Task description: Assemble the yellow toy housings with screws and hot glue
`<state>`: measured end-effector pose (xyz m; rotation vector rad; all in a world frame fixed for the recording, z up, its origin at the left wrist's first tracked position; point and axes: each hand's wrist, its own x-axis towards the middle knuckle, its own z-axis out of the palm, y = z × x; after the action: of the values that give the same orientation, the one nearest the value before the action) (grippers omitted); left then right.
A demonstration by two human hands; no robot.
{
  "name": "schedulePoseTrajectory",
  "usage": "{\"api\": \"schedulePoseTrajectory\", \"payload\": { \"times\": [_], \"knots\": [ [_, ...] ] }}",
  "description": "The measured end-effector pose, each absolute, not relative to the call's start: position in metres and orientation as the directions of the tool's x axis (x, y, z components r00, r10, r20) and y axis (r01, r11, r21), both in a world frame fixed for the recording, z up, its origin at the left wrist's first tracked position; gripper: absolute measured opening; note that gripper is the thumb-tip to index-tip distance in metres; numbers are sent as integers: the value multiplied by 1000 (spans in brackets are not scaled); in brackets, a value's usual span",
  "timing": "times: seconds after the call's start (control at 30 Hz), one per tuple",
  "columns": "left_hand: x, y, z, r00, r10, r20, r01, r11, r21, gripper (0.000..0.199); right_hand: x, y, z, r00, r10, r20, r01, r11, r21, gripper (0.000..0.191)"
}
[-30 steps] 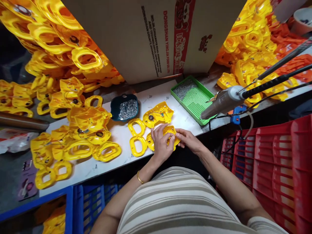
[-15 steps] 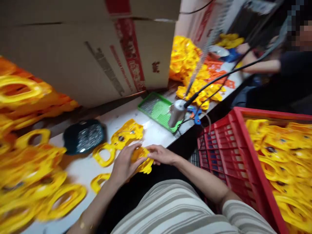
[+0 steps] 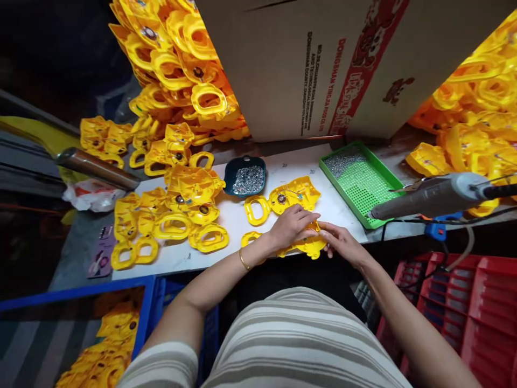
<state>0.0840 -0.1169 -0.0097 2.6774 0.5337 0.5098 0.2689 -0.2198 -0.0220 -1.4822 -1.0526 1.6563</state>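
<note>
My left hand (image 3: 291, 227) lies over a yellow plastic shell (image 3: 310, 249) at the table's front edge, fingers curled on its top and covering much of it. My right hand (image 3: 342, 241) pinches the same shell at its right end. The ring-shaped handle of this shell pokes out left of my left wrist, partly hidden. Just beyond my hands another yellow shell (image 3: 297, 193) lies open side up, with a round metal part and thin wires inside. Its handle ring (image 3: 257, 210) points left.
A teal dish of small screws (image 3: 248, 179) and a green tray (image 3: 359, 180) stand behind. A grey electric screwdriver (image 3: 432, 196) rests across the tray's right corner. Yellow shells (image 3: 173, 215) pile up left. A cardboard box (image 3: 283, 81), blue crate (image 3: 149, 307) and red crate (image 3: 464, 302) stand around.
My view has swung left, so the scene sits further right and the left-hand piles and blue crate show. Both hands stay on the shell. The co-worker has left the view.
</note>
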Motion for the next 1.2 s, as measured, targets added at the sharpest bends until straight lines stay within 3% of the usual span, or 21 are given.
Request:
{"api": "schedulePoseTrajectory", "payload": {
  "times": [0.1, 0.23, 0.3, 0.4, 0.47, 0.57, 0.7, 0.77, 0.87, 0.93, 1.07, 1.2],
  "knots": [
    [76, -115, -6, 813, 455, 363, 333, -876, 350, 47, 279, -208, -5, -18, 956, -292, 342, -269, -901, 51],
    [53, -113, -1, 569, 666, 482, 601, -737, 309, 24, 266, -157, 34, 100, 992, 80, 721, -16, -692, 32],
    [42, -113, -1, 496, 708, 503, 676, -678, 289, 17, 247, -119, 47, 58, 994, 92, 824, 5, -566, 31],
    [29, -114, 0, 480, 716, 507, 710, -656, 255, 12, 216, -63, 50, -71, 995, -68, 926, 40, -377, 33],
    [22, -116, 0, 476, 724, 500, 720, -647, 251, 10, 202, -38, 45, -99, 986, -137, 934, 45, -354, 29],
    [16, -116, 0, 469, 732, 495, 724, -639, 260, 9, 200, -26, 40, -96, 979, -182, 921, 18, -390, 21],
    [22, -106, 0, 460, 745, 484, 722, -631, 285, 11, 235, -44, 35, -5, 989, -148, 879, -66, -473, 28],
    [34, -96, 0, 450, 763, 464, 723, -617, 312, 15, 257, -61, 28, 81, 992, -93, 745, -122, -656, 27],
    [62, -80, -1, 435, 799, 415, 715, -587, 380, 21, 278, -87, 14, 219, 972, -88, 325, -157, -932, 26],
    [83, -72, -1, 451, 819, 354, 703, -571, 424, 22, 283, -100, 5, 261, 959, -113, 163, -159, -974, 30],
    [112, -66, -1, 494, 836, 239, 672, -541, 506, 23, 278, -108, -5, 295, 949, -114, 85, -144, -986, 32],
    [120, -66, 0, 465, 860, 210, 635, -490, 597, 18, 274, -106, -10, 307, 944, -123, -4, -128, -992, 31]
  ]
}}
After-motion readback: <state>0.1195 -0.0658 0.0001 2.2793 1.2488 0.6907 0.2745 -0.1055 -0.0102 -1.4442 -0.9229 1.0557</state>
